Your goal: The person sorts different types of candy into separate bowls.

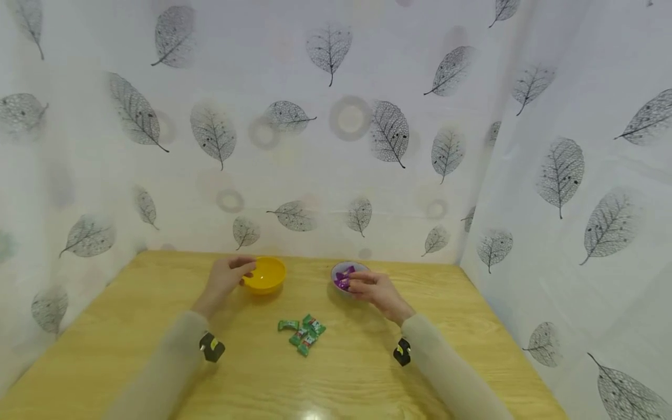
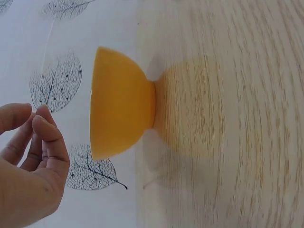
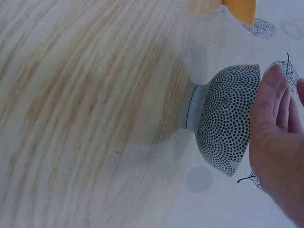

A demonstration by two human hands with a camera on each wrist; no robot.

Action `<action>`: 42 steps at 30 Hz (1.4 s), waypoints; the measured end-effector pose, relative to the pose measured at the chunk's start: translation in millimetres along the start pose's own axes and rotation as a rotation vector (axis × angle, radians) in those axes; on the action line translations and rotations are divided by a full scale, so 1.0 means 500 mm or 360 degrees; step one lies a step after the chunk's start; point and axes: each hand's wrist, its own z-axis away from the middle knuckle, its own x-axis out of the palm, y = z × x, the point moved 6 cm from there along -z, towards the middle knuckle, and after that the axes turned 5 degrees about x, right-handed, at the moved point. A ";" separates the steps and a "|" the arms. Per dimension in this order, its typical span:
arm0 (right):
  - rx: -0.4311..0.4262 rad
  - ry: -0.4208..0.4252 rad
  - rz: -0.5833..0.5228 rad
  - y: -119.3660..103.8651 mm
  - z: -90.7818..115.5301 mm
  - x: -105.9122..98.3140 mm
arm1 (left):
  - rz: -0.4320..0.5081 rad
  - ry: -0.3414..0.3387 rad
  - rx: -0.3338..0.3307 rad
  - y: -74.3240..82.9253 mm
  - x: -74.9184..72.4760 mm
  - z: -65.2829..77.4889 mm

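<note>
My left hand [image 1: 226, 277] hovers at the left rim of a yellow bowl [image 1: 272, 279], fingers loosely bent and holding nothing. In the left wrist view this hand [image 2: 40, 164] is apart from the bowl's side, above its rim. On the right, a small bowl [image 3: 225, 116] with dark dots on its outside contains purple-wrapped candies [image 1: 342, 283]. Over its right rim reaches my right hand [image 1: 380, 293], its fingers extended and nothing visible in them. Its fingertips overlap the candies in the head view. Several green-wrapped candies [image 1: 304, 335] lie in a group between the forearms.
Both bowls stand near the back of the wooden table [image 1: 247, 379]. A white curtain [image 1: 336, 175] printed with grey leaves hangs behind the table and along its sides. Dark wrist cameras are strapped on both sleeves.
</note>
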 end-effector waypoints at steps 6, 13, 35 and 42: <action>-0.0024 -0.0122 0.0273 0.004 0.003 0.017 | -0.0007 0.0133 -0.0034 -0.021 -0.026 -0.006; -0.0091 -0.0443 0.0357 0.003 0.008 0.060 | -0.0007 0.0126 -0.0128 -0.049 -0.037 -0.012; -0.0098 -0.0516 0.0801 0.038 0.000 0.140 | 0.0341 -0.0279 -0.0389 -0.091 -0.010 -0.031; -0.0189 -0.0510 0.1153 0.041 -0.011 0.153 | 0.0328 -0.0303 -0.0397 -0.095 -0.011 -0.034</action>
